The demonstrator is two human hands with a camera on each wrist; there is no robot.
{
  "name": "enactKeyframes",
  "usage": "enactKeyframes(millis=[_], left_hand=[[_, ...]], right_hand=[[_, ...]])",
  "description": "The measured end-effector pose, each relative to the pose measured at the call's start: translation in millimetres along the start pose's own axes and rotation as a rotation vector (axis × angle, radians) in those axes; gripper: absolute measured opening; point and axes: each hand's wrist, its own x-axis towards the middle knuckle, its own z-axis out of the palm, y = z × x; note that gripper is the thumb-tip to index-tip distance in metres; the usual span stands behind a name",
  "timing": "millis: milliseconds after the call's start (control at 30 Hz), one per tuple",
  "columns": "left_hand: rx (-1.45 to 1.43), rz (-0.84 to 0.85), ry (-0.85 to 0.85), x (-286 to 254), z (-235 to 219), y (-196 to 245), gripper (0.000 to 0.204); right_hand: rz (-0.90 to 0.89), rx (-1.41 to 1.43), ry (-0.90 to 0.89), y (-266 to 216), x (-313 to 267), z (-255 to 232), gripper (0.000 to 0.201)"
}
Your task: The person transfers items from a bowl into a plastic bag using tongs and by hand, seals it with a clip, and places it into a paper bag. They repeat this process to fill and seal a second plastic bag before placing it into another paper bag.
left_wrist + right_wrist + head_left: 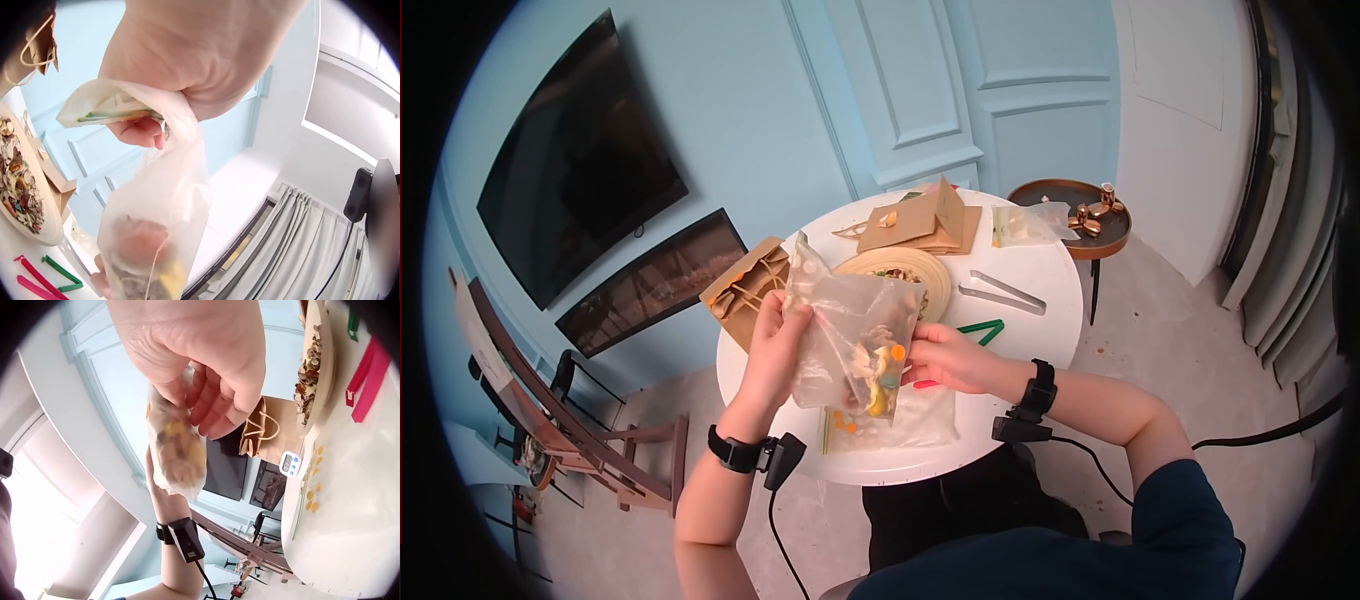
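A translucent plastic bag [840, 335] hangs tilted over the front of the round table, with yellow, orange and pale bits gathered in its lower corner. My left hand [775, 345] grips it by its upper left edge. With curled fingers my right hand [950, 358] pinches its lower right side, as the right wrist view shows beside the bag's filled part [178, 456]. Under it lies another clear bag [920, 425] with orange dots. Behind the held bag, partly hidden, is a round plate [940, 285] of mixed dried flakes.
Metal tongs [1005, 292], a green bag clip [983, 330] and pink clips [39, 278] lie right of the plate. Brown paper bags [745, 300] and folded brown paper [900, 222] stand behind. A white timer [290, 464] sits at the left. A dark side table [1115, 240] adjoins the back right.
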Motion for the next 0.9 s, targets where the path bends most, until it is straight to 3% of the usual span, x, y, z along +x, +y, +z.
enactKeyframes(millis=[67,233,300,367,433,533,633,700,767,833,900], left_hand=[[-0.038,-0.013,0.032,3,2,-7,0.019],[-0.048,-0.071,0.061,15,6,-12,0.019],[-0.088,-0.191,0.025,22,12,-9,0.02],[-0.102,-0.177,0.018,32,8,-12,0.022],[-0.117,-0.165,0.008,43,0,-14,0.025],[-0.279,-0.292,-0.055,58,-9,-20,0.021],[-0.17,-0.352,-0.07,71,-20,-41,0.019],[-0.131,-0.351,-0.102,82,-29,-63,0.015],[-0.096,-0.504,-0.061,84,-25,-77,0.019],[-0.111,-0.535,-0.009,89,-20,-96,0.019],[-0.135,-0.515,-0.042,97,-19,-104,0.02]], right_hand=[[0.057,0.217,0.007,-7,1,2,0.034],[0.086,0.241,0.094,11,8,-5,0.023],[0.112,0.261,0.137,16,13,-12,0.019],[0.066,0.287,0.27,14,18,-20,0.016],[0.021,0.262,0.273,5,26,-44,0.017],[-0.131,0.12,0.365,-20,43,-75,0.018],[-0.205,-0.05,0.479,-57,61,-87,0.018],[-0.194,-0.399,0.492,-82,75,-93,0.016],[-0.234,-0.521,0.494,-101,95,-94,0.019],[-0.463,-1.068,0.618,-117,114,-83,0.019],[-0.448,-1.155,0.612,-129,130,-76,0.018]])
